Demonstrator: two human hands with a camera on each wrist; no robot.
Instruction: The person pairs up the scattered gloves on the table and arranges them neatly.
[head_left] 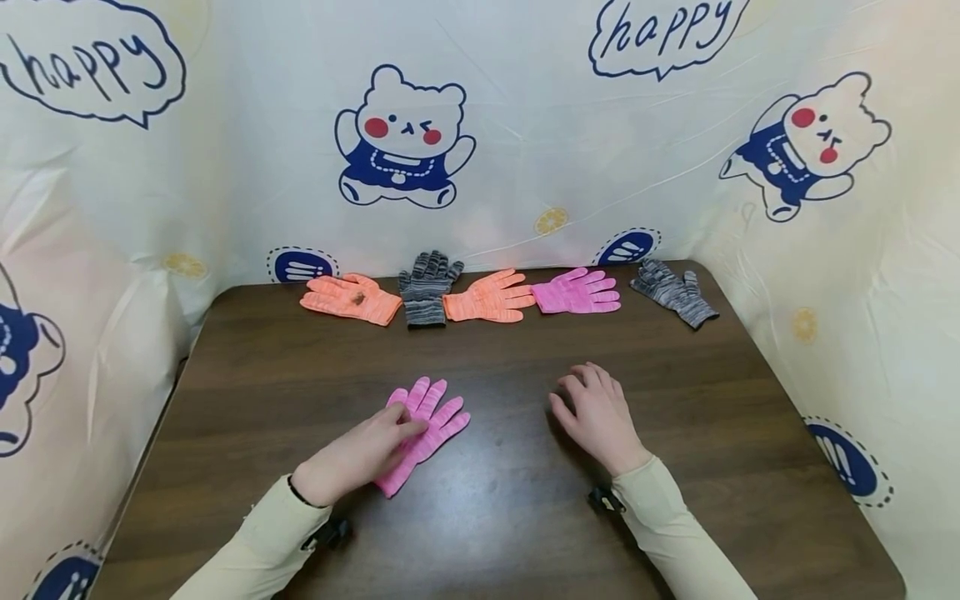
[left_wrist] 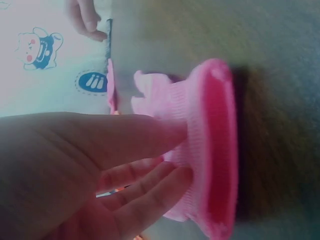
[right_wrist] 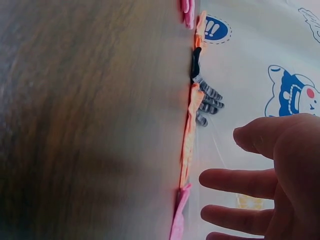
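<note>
A curtained-off work corner, though whether in a home or a studio cannot be told: pale hanging sheeting [head_left: 517, 158] printed with blue-and-white cartoon bears [head_left: 399, 171] and "happy" speech bubbles [head_left: 667, 35] surrounds a dark brown wood-grain tabletop [head_left: 517, 525] on three sides.

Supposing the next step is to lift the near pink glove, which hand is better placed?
Most likely the left hand: its thumb and fingers pinch the near pink glove. The right hand holds nothing and is apart from that glove, off to its right.
</note>
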